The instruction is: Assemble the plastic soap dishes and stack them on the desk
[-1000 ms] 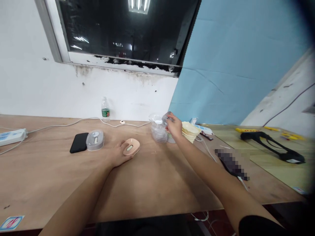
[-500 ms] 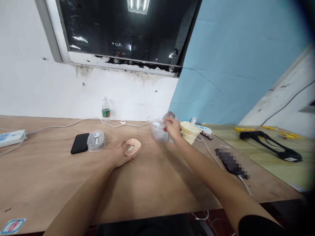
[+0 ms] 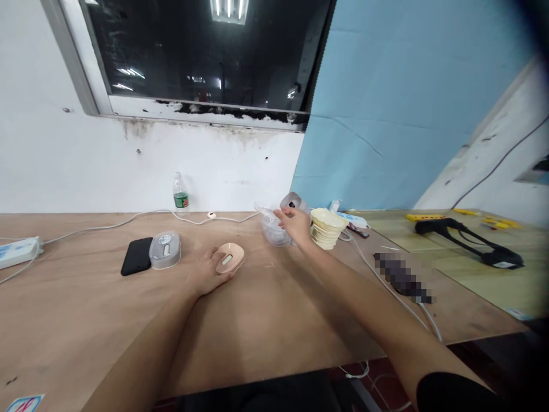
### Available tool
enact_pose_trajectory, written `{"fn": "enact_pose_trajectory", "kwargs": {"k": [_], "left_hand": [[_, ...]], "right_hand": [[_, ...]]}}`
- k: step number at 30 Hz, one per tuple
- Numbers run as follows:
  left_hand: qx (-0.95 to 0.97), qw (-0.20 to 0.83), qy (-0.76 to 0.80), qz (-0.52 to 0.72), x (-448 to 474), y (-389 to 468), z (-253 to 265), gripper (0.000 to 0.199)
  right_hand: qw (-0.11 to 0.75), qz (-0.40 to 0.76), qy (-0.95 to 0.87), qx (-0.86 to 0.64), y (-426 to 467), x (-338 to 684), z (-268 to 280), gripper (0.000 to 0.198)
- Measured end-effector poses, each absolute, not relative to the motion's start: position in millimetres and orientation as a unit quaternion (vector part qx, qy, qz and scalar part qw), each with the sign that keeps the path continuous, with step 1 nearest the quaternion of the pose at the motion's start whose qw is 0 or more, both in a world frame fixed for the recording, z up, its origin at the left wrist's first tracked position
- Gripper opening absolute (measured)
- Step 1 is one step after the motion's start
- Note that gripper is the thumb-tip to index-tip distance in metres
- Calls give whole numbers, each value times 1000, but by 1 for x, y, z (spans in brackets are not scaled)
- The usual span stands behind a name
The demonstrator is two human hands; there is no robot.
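Observation:
My left hand (image 3: pixel 209 273) rests on the table with its fingers against the near left side of a rounded peach-coloured case (image 3: pixel 235 258), which has a pale oblong slot on top. My right hand (image 3: pixel 295 224) reaches to the back of the table, thumb and fingers pinched on the rim of a thin clear plastic bowl (image 3: pixel 266 210). That bowl tilts above several nested clear plastic bowls (image 3: pixel 275 233). Partly hidden behind my right hand is a translucent grey case (image 3: pixel 291 200). Just right of the hand stands a stack of cream-coloured fluted cups (image 3: pixel 326 230).
A similar grey case (image 3: pixel 165 250) lies beside a black phone (image 3: pixel 136 256) on the left. A bottle with a green label (image 3: pixel 180 197) stands by the wall. White power strips (image 3: pixel 19 252), cables, a pixelated dark object (image 3: pixel 401 277) and a black strap-like frame (image 3: pixel 467 243) are also around.
My right hand has tipped the clear bowl and drawn slightly left, uncovering more of the grey case behind. My left hand stays on the peach case. The view has shifted slightly.

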State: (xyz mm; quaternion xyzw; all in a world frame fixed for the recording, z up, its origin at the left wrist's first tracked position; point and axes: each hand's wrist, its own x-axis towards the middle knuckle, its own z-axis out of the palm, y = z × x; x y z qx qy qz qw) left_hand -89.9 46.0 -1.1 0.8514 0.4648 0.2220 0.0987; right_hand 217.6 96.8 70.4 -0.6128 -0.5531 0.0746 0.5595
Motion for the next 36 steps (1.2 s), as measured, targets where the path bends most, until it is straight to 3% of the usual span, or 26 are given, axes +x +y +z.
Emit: {"fn": "enact_pose_trajectory", "kwargs": {"k": [5, 11, 14, 19, 26, 36], "left_hand": [[844, 112, 465, 245, -89, 46, -1, 56], [839, 112, 492, 202, -88, 50, -7, 76], [838, 115, 493, 202, -87, 51, -7, 74], [836, 137, 474, 240, -84, 47, -3, 74], [782, 287, 458, 310, -68, 27, 1, 66], [614, 461, 477, 428, -45, 24, -2, 62]], "right_hand": [[505, 6, -585, -634, 95, 224, 70, 51], [556, -15, -595, -580, 96, 226, 77, 37], [585, -58, -592, -551, 81, 221, 72, 29], [541, -43, -685, -486, 44, 206, 36, 20], [426, 73, -783, -447, 29, 195, -7, 32], [415, 105, -767, -478, 24, 197, -2, 22]]}}
